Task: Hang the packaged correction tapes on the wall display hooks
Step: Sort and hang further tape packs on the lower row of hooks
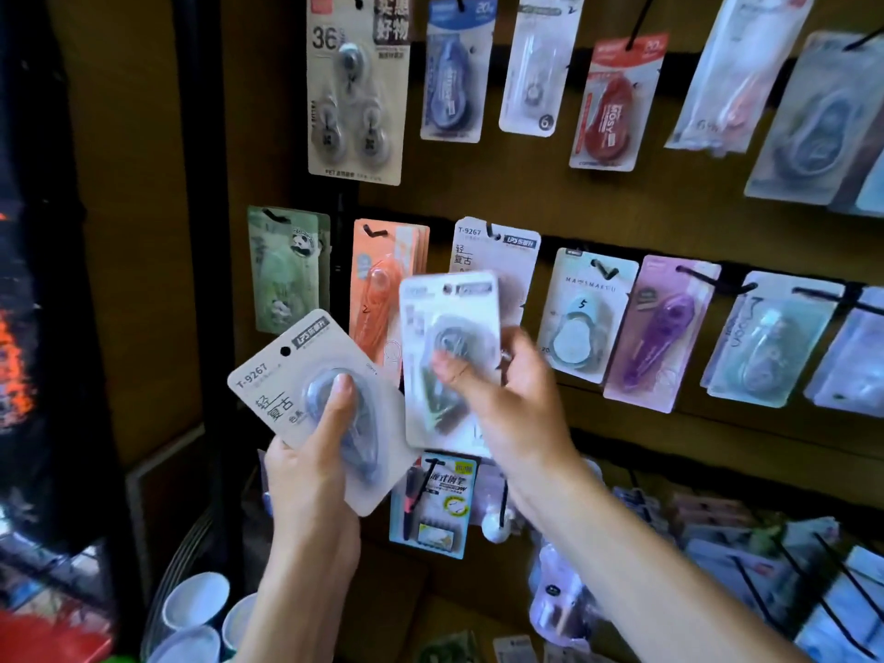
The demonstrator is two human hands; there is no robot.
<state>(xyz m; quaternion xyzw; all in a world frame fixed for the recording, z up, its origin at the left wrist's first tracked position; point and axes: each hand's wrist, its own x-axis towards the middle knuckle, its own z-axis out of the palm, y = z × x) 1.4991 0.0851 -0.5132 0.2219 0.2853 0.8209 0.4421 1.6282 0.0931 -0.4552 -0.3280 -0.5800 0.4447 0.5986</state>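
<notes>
My left hand [311, 476] grips a white carded correction tape marked T-9267 [282, 375], tilted, with the thumb on its blister. My right hand [507, 404] pinches a second white packaged correction tape [445, 327], held upright and blurred, just in front of and below a matching T-9267 pack [497, 246] that hangs on a black hook [492, 230] in the middle row of the wall display.
Other carded tapes hang on black hooks: green panda pack [287, 270], orange pack [378, 279], pale blue pack [586, 313], purple pack [662, 327]. A top row hangs above. A pen pack [433, 504] hangs below my hands. White cups [196, 600] stand at lower left.
</notes>
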